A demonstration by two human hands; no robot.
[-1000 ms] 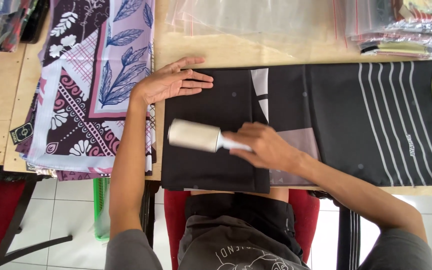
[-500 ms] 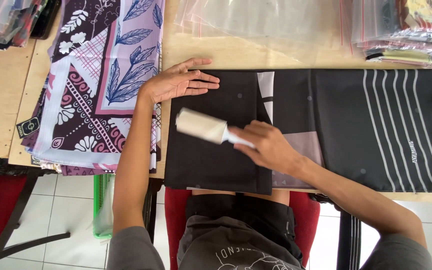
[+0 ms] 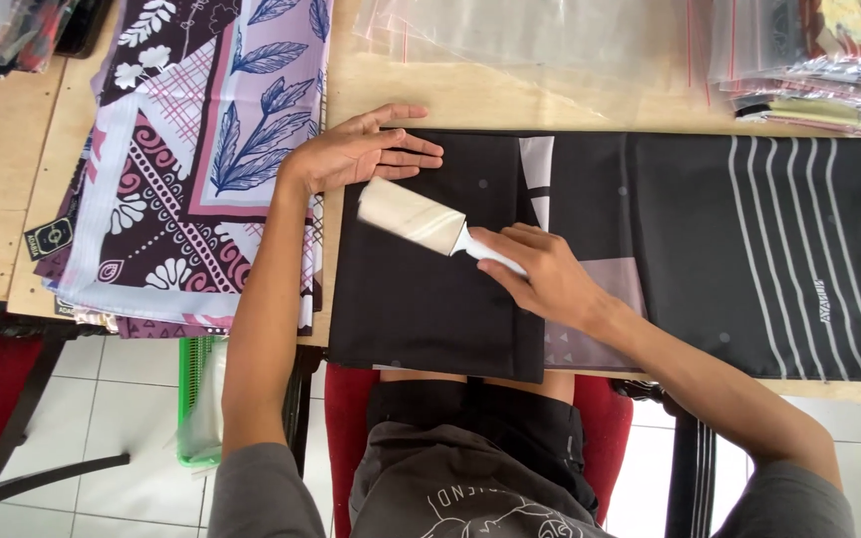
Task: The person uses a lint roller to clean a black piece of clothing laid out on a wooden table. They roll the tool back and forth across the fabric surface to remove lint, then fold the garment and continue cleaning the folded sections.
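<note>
One lint roller [image 3: 413, 216] is showing, along with one dark folded cloth [image 3: 650, 249] and two hands. The right hand [image 3: 540, 274] is closing its grip around the roller's white handle, fingers clamped together on it, and the pale roller head is lying tilted on the left part of the cloth, pointing up and to the left. The left hand [image 3: 366, 151] is lying flat with its fingers spread apart, holding nothing, pressing on the cloth's upper left corner just beside the roller head.

The cloth is spreading across the wooden bench [image 3: 470, 95] from the middle towards the right edge of the view, its near edge hanging level with the bench's near edge above the person's lap. It is looking black to charcoal, with a folded flap on the left, a pale grey patch near the middle and a set of thin white stripes running across its right part. One stack of purple patterned fabrics [image 3: 191, 149] is sitting to the left, its edge just beside the dark cloth. Clear plastic bags [image 3: 550, 40] are lying beyond the cloth, and a pile of bagged fabrics [image 3: 809, 70] is filling the far right corner, so bare bench is showing only as a narrow strip above the cloth
</note>
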